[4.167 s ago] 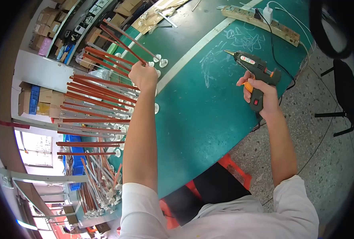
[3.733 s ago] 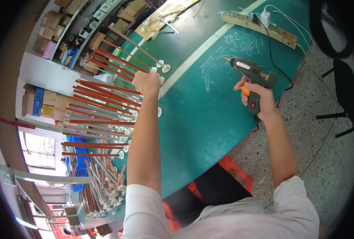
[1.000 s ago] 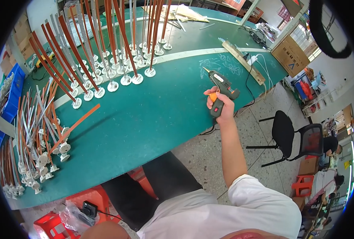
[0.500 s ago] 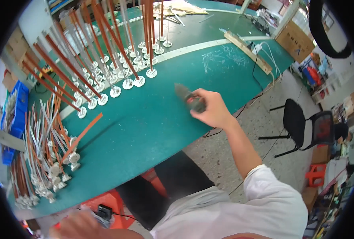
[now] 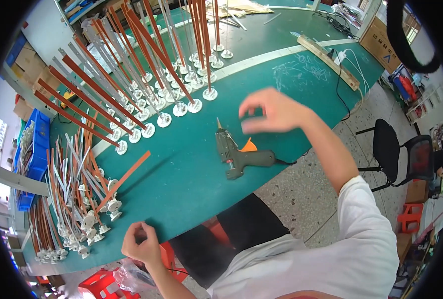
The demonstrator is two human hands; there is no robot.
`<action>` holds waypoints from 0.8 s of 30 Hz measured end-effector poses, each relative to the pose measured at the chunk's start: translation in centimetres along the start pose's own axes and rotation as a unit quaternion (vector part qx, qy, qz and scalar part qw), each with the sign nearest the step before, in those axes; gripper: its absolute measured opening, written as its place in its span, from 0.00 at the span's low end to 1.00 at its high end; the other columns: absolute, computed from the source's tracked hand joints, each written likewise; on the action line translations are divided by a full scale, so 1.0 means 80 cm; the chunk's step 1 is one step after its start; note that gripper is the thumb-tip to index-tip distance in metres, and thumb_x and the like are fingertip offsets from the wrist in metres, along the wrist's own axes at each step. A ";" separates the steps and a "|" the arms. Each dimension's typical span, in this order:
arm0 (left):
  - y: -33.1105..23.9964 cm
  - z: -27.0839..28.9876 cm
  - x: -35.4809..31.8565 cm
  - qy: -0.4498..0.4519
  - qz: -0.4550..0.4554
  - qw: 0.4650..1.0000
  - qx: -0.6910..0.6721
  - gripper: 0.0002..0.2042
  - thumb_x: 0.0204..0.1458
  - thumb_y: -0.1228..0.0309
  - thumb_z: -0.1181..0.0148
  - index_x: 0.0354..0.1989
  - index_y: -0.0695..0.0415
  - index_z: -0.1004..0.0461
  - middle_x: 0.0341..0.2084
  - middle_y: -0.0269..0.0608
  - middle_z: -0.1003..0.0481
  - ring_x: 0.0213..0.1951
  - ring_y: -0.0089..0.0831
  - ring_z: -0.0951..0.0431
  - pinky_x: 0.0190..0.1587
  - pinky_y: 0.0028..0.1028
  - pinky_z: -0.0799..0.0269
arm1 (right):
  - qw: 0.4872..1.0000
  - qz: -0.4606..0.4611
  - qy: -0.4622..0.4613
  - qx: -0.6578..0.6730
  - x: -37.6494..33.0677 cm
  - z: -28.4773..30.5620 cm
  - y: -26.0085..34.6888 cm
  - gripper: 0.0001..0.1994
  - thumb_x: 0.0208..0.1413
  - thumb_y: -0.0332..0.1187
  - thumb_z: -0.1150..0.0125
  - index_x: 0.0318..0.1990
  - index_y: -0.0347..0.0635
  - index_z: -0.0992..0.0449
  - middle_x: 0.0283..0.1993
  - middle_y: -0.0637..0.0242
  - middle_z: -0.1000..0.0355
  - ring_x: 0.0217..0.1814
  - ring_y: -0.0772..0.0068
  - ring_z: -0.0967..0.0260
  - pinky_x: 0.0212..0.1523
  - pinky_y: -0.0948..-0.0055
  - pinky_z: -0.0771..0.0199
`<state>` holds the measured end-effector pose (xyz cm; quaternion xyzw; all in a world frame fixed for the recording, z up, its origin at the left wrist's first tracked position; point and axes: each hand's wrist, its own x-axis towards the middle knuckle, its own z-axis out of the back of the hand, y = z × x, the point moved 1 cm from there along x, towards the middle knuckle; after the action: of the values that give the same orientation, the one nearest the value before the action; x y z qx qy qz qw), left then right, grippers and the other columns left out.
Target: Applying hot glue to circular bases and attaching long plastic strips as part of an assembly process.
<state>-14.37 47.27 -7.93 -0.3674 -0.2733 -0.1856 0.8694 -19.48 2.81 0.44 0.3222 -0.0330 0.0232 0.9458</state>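
Observation:
A dark grey-green glue gun [image 5: 231, 154] with an orange trigger lies on its side on the green table, its nozzle toward the far side and its cable running off the near edge. Just beyond its handle, my right hand [image 5: 274, 110] hovers above the table, fingers apart and slightly bent, holding nothing. Over the table's near edge at lower left, my left hand [image 5: 141, 242] is curled, thumb and fingers forming a ring; I see nothing in it. Left of it lies a heap of white-based pieces [image 5: 89, 219] with brown and silver strips.
Many brown and silver strips stand upright on white round bases [image 5: 164, 119] at the far left. A blue bin [image 5: 41, 142] sits at the left edge. A wooden board [image 5: 329, 62] carries plugs and cables at far right. A black chair [image 5: 385, 142] stands beyond.
My right hand has let go of the glue gun, which now lies on the table nearer to me. The left hand has risen to the table's near edge. The whole view has shifted slightly.

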 end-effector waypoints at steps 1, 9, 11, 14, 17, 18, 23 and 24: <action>-0.008 -0.011 0.002 -0.013 0.006 1.000 -0.022 0.04 0.41 0.82 0.36 0.27 0.64 0.23 0.17 0.36 0.26 0.17 0.20 0.29 0.19 0.21 0.39 | 0.997 -0.007 -0.071 -0.004 0.023 0.010 -0.041 0.14 0.49 0.41 0.29 0.39 0.43 0.19 0.34 0.67 0.21 0.37 0.73 0.25 0.39 0.71 0.25; -0.021 -0.018 0.009 -0.025 -0.034 0.999 0.024 0.06 0.36 0.83 0.38 0.23 0.60 0.27 0.14 0.35 0.30 0.11 0.24 0.35 0.16 0.23 0.43 | 0.948 -0.169 -0.250 -0.097 0.180 0.027 -0.172 0.16 0.49 0.30 0.45 0.46 0.44 0.19 0.42 0.54 0.20 0.47 0.54 0.23 0.53 0.62 0.25; -0.019 -0.020 0.007 -0.018 -0.018 0.999 0.022 0.05 0.39 0.83 0.38 0.25 0.63 0.26 0.17 0.35 0.28 0.14 0.22 0.34 0.19 0.22 0.41 | 0.954 -0.184 -0.218 -0.094 0.196 0.028 -0.181 0.17 0.49 0.31 0.45 0.47 0.44 0.19 0.45 0.53 0.21 0.49 0.53 0.24 0.54 0.62 0.26; -0.016 -0.020 0.005 -0.011 0.002 1.000 0.029 0.05 0.39 0.83 0.38 0.25 0.63 0.26 0.16 0.34 0.29 0.14 0.21 0.35 0.19 0.22 0.42 | 0.957 -0.184 -0.173 -0.139 0.210 0.028 -0.185 0.18 0.49 0.29 0.46 0.48 0.45 0.19 0.46 0.53 0.21 0.48 0.53 0.23 0.53 0.62 0.25; -0.015 -0.019 0.005 -0.010 0.004 0.999 0.034 0.05 0.39 0.82 0.38 0.25 0.62 0.26 0.16 0.34 0.29 0.14 0.21 0.35 0.19 0.21 0.42 | 0.957 -0.176 -0.150 -0.173 0.213 0.027 -0.180 0.20 0.49 0.29 0.48 0.49 0.45 0.19 0.46 0.54 0.21 0.46 0.53 0.23 0.51 0.62 0.24; -0.015 -0.019 0.005 -0.010 0.005 0.999 0.035 0.05 0.39 0.82 0.38 0.25 0.62 0.26 0.16 0.34 0.29 0.14 0.21 0.35 0.19 0.21 0.42 | 0.959 -0.184 -0.142 -0.162 0.213 0.026 -0.177 0.20 0.49 0.29 0.48 0.49 0.46 0.19 0.46 0.54 0.21 0.47 0.53 0.23 0.52 0.62 0.24; -0.017 -0.019 0.006 -0.030 0.001 0.999 0.025 0.05 0.39 0.82 0.37 0.25 0.62 0.26 0.16 0.34 0.29 0.14 0.21 0.34 0.19 0.21 0.41 | 0.962 -0.202 -0.132 -0.126 0.207 0.030 -0.176 0.17 0.50 0.31 0.46 0.47 0.46 0.18 0.45 0.55 0.21 0.48 0.54 0.23 0.53 0.63 0.25; -0.017 -0.019 0.006 -0.032 0.002 0.999 0.026 0.05 0.39 0.82 0.37 0.25 0.62 0.26 0.16 0.34 0.29 0.14 0.21 0.34 0.19 0.21 0.41 | 0.963 -0.210 -0.133 -0.109 0.203 0.030 -0.174 0.16 0.50 0.33 0.44 0.46 0.46 0.18 0.47 0.55 0.21 0.50 0.54 0.23 0.55 0.63 0.25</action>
<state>-14.23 45.16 -7.79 -0.3512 -0.3049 -0.1653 0.8697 -2.48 -9.28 -4.86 0.2172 -0.0923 -0.2225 0.9459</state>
